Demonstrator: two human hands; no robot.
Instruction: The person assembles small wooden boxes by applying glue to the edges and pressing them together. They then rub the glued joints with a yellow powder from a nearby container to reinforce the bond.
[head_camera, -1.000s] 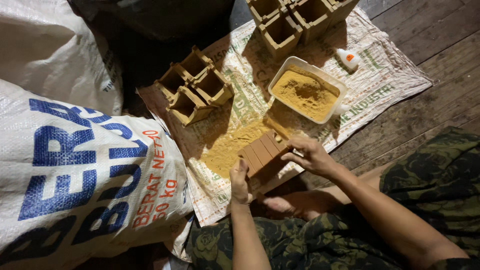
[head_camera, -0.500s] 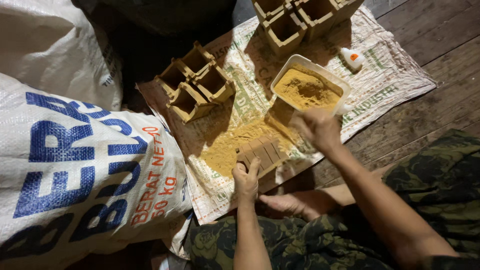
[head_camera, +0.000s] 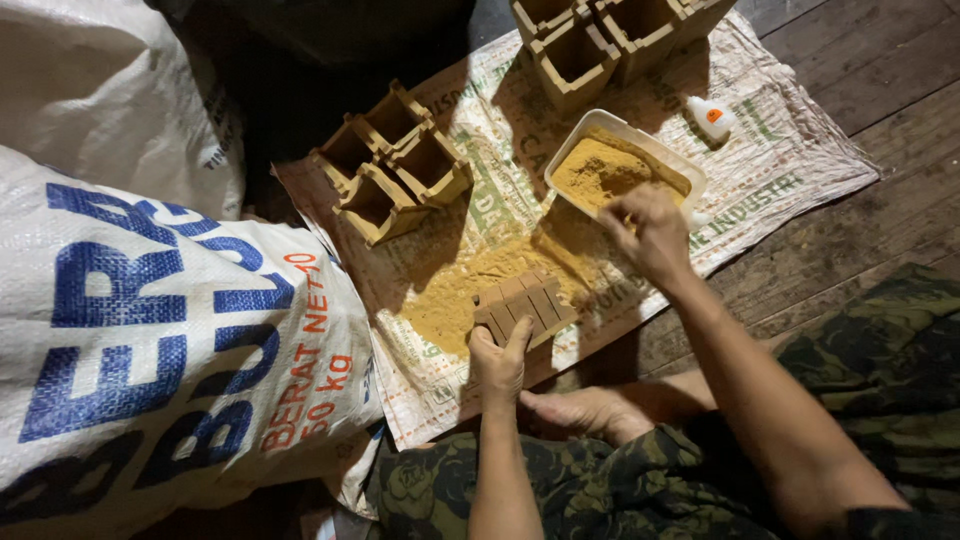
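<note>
Since a second ago the right hand (head_camera: 648, 232) has left the slatted wooden block (head_camera: 524, 306) and gone up to the white tray (head_camera: 668, 160); the block itself now lies flatter on the powder.

Right hand: at the near rim of the tray, knuckles up, fingers bunched together and dipped toward the yellow powder (head_camera: 600, 172) heaped inside. Whether it grips any powder, cannot tell.

Left hand (head_camera: 500, 362): fingers pressed together against the near edge of the slatted block, thumb raised at its left side, steadying it. Block rests on a loose spread of the same yellow powder (head_camera: 470, 285) on the printed woven mat (head_camera: 790, 160), just near-left of the tray.

Outward: cluster of open square wooden boxes (head_camera: 395, 165) on the far left of the mat; a second group of bigger square boxes (head_camera: 610, 35) at the far edge, beyond the tray. Small white bottle with an orange spot (head_camera: 708, 118) lying on the mat right of the tray.

Left side: large white sack with blue and orange print (head_camera: 150, 340), another pale sack (head_camera: 100, 90) behind it. Plank floor (head_camera: 880, 70) to the right. Camouflage trousers (head_camera: 860, 340) and a bare foot (head_camera: 580, 412) near the block.
</note>
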